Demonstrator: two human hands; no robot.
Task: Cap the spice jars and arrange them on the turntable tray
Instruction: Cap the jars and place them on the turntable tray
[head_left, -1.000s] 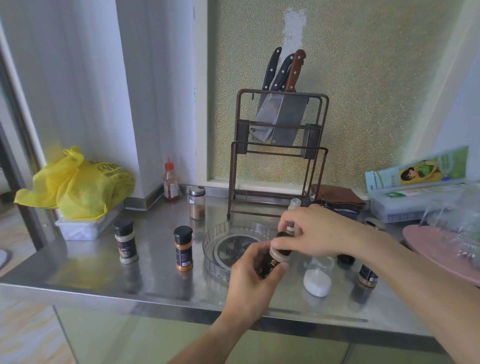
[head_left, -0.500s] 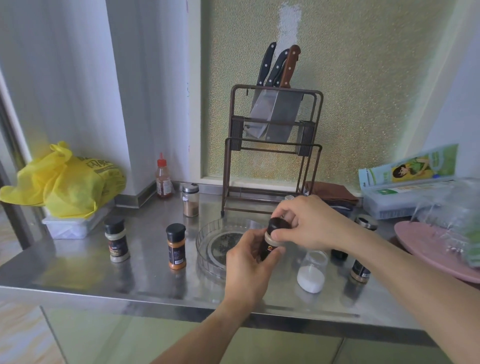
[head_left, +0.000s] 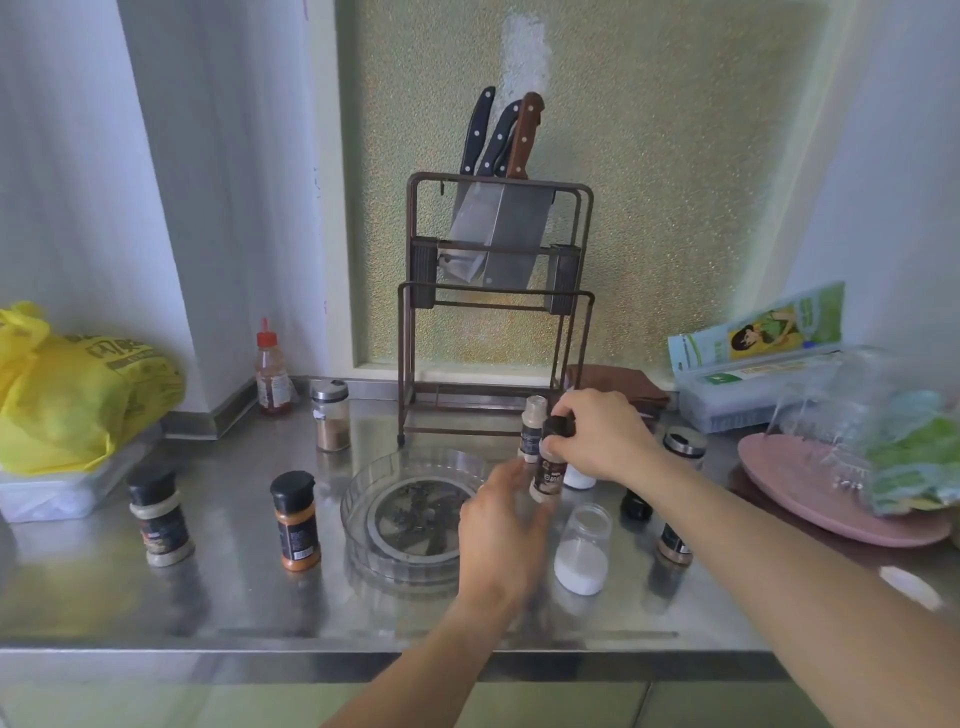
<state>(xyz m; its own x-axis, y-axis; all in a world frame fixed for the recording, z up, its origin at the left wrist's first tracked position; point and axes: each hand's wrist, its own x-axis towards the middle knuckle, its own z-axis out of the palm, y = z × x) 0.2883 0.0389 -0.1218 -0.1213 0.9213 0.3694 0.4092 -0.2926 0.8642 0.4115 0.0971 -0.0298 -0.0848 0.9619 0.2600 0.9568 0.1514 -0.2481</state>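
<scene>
Head view: right hand (head_left: 597, 436) grips capped jar (head_left: 549, 462) beside turntable tray (head_left: 363, 499); left hand (head_left: 501, 525) released

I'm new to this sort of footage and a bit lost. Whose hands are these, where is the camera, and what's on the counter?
One camera, worn on a person's head, looks down at their bare hands. The right hand grips a small black-capped spice jar by its cap; the left hand, blurred, is open just beside it. On the steel counter sit an empty clear round turntable tray, an orange-powder jar, an uncapped glass jar of white powder and a knife rack.
</scene>
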